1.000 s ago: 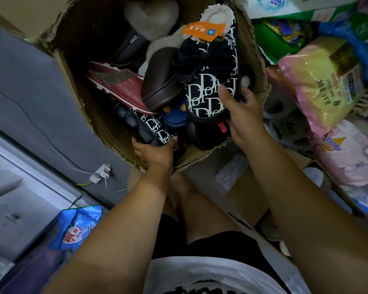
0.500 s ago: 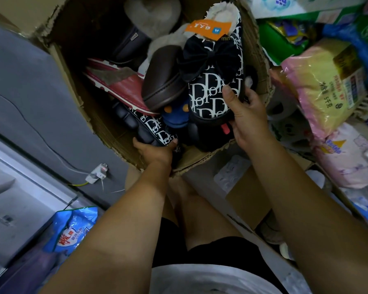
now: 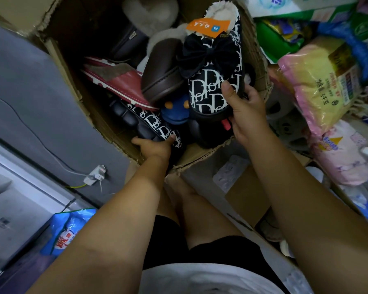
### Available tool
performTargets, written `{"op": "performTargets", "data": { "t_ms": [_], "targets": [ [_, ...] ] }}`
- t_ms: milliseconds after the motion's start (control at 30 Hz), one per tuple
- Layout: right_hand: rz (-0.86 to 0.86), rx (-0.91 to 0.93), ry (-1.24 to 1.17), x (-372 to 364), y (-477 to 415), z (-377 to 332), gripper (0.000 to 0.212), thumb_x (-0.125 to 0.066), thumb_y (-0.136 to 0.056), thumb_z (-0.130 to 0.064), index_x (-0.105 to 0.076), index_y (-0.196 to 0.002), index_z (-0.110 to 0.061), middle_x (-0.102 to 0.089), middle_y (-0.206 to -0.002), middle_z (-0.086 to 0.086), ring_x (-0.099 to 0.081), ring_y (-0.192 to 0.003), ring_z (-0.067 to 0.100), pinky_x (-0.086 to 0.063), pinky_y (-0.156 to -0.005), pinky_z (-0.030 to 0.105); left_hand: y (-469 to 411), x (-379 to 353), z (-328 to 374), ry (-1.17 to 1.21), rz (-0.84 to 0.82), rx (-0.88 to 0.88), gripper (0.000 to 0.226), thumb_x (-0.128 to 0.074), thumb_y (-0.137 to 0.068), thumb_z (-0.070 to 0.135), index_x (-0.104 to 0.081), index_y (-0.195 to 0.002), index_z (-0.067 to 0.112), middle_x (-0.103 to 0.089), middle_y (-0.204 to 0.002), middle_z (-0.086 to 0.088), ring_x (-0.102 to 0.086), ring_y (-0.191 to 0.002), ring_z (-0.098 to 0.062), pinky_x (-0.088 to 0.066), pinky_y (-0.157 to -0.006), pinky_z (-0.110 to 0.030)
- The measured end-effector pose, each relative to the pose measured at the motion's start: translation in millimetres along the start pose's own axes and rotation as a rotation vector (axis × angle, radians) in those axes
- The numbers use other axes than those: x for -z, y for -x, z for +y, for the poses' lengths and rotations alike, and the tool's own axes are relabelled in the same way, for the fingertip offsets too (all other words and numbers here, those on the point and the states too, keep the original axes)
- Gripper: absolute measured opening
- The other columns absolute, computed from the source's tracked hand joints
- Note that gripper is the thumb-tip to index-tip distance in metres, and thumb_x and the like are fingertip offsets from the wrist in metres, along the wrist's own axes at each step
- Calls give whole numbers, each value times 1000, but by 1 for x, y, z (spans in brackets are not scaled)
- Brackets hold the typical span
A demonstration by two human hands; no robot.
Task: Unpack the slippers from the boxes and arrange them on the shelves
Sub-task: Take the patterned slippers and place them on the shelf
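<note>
At the far left, a blue packet (image 3: 66,230) is seen on the floor, and a white plug (image 3: 95,176) with its cable lies near the cardboard box (image 3: 200,157). Against the box's left wall a red slipper (image 3: 119,79) is laid flat. At the box's near edge a monogram slipper (image 3: 157,126) is turned on its side, with the sole facing left, and it is gripped by the left hand (image 3: 155,146), thumb on the printed fabric and fingers curled round the sole. A brown slipper (image 3: 162,75) is propped in the middle of the box, above a blue slipper with orange dots (image 3: 174,115). By the right wall a second monogram slipper with a black bow (image 3: 215,81) and an orange tag (image 3: 208,26) is held upright, toe down, by the right hand (image 3: 244,111): the thumb is pressed on the upper and the fingers are wrapped behind the sole. Beyond the box's right edge, a pink and yellow bag (image 3: 319,81) is piled among other packets.
</note>
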State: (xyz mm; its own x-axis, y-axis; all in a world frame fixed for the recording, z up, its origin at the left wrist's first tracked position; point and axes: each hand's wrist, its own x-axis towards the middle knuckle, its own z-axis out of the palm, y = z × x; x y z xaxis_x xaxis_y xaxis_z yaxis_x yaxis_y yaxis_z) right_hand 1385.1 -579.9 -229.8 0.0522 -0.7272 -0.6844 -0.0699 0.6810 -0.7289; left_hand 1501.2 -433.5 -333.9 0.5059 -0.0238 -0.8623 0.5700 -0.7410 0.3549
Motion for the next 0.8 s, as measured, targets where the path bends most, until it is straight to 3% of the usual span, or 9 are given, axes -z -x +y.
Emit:
{"op": "performTargets", "data": {
  "t_ms": [133, 233, 300, 367, 433, 567, 633, 700, 800],
  "targets": [
    [28, -18, -14, 0, 2, -9, 50, -80, -87, -20, -58, -132, -12, -74, -119, 8, -74, -105, 22, -61, -78, 35, 21, 7, 20, -7, -1, 5, 97, -91, -75, 25, -23, -142, 8, -48, -141, -12, -52, -126, -29, -44, -97, -32],
    [31, -29, -22, 4, 5, -15, 58, -81, -86, -26, -56, -136, -14, -73, -121, 8, -74, -105, 23, -61, -68, 32, 31, 22, 33, 6, -24, 39, 95, -95, -68, 28, -31, -135, 7, -51, -129, -6, -57, -114, -25, -53, -99, -42],
    [38, -40, -51, 9, 9, -19, 63, -83, -81, -27, -55, -136, -12, -73, -120, 9, -73, -105, 24, -61, -71, 33, 39, 36, 40, 84, -92, 76, 90, -98, -62, 25, -42, -129, 5, -61, -126, -6, -66, -102, -27, -63, -73, -44],
    [41, -59, -85, 12, 15, -23, 69, -83, -78, -28, -53, -137, -10, -73, -120, 10, -74, -105, 24, -62, -76, 35, 50, 52, 45, 117, -194, 93, 71, -96, -66, 18, -53, -121, 5, -70, -112, -9, -70, -86, -24, -60, -51, -34],
    [41, -81, -107, 14, 20, -27, 63, -82, -83, -26, -53, -137, -10, -74, -118, 10, -74, -103, 22, -62, -79, 37, 63, 69, 47, 119, -270, 112, 54, -92, -71, 14, -60, -113, 8, -73, -106, -9, -72, -85, -24, -61, -59, -37],
    [-17, -106, -123, 15, 38, -34, 76, -85, -72, -33, -56, -137, -9, -75, -118, 8, -73, -106, 22, -61, -81, 37, 89, 101, 57, 195, -419, 146, 50, -84, -79, 11, -64, -125, 7, -75, -114, -11, -73, -102, -29, -61, -82, -47],
    [-65, -110, -124, 16, 52, -37, 75, -83, -70, -34, -58, -136, -8, -75, -117, 8, -73, -108, 23, -60, -89, 41, 103, 118, 64, 219, -485, 147, 49, -80, -81, 13, -64, -127, 7, -74, -117, -11, -71, -109, -26, -62, -84, -45],
    [-99, -106, -148, 20, 67, -39, 71, -81, -72, -34, -59, -135, -7, -74, -120, 9, -71, -111, 24, -57, -97, 45, 118, 135, 69, 207, -558, 143, 63, -80, -75, 19, -62, -133, 7, -73, -121, -9, -69, -114, -24, -61, -84, -41],
    [-134, -84, -183, 31, 92, -44, 62, -76, -81, -31, -59, -136, -8, -72, -125, 9, -69, -116, 25, -56, -99, 46, 138, 162, 74, 184, -606, 118, 64, -79, -73, 20, -63, -133, 6, -73, -121, -9, -71, -111, -22, -63, -79, -35]
  ]
}}
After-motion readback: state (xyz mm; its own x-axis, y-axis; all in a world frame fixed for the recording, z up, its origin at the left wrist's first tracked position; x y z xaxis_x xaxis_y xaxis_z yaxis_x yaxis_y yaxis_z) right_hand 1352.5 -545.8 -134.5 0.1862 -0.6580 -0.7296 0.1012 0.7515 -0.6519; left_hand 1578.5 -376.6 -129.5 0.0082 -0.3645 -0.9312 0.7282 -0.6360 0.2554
